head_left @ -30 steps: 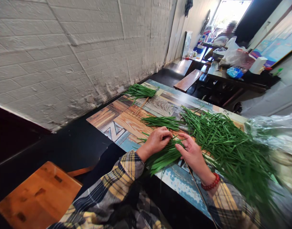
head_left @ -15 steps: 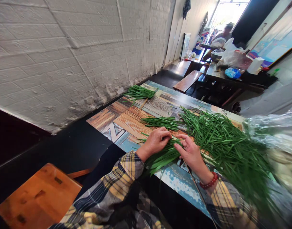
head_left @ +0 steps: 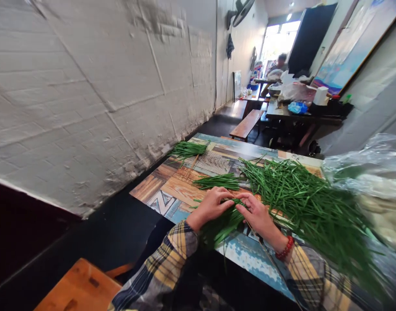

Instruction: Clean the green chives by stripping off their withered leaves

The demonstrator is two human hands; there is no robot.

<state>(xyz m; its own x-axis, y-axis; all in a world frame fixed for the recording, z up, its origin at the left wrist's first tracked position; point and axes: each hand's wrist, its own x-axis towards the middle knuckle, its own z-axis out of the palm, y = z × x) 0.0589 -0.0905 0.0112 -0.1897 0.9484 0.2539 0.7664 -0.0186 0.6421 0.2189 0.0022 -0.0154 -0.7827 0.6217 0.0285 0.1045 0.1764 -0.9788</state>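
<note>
Both hands close around a bundle of green garlic chives at the near edge of the patterned table. My left hand grips it from the left, thumb on top. From the other side, my right hand curls its thumb and fingers over the same bundle. A thin straw-like strip trails from beneath the right hand toward the lower right; its upper end is hidden. Just beyond the hands lies a small bunch of chives. A large loose heap of chives spreads to the right.
Another chive bunch rests at the table's far left corner, near thin strips. Clear plastic bags sit at the right. A wooden stool stands at lower left. Beyond are a bench, a laden table and a person.
My view has tilted up and shifted, so the room sits lower in the picture. The hands have drawn slightly closer together over the bundle, the left thumb now stretched along it.
</note>
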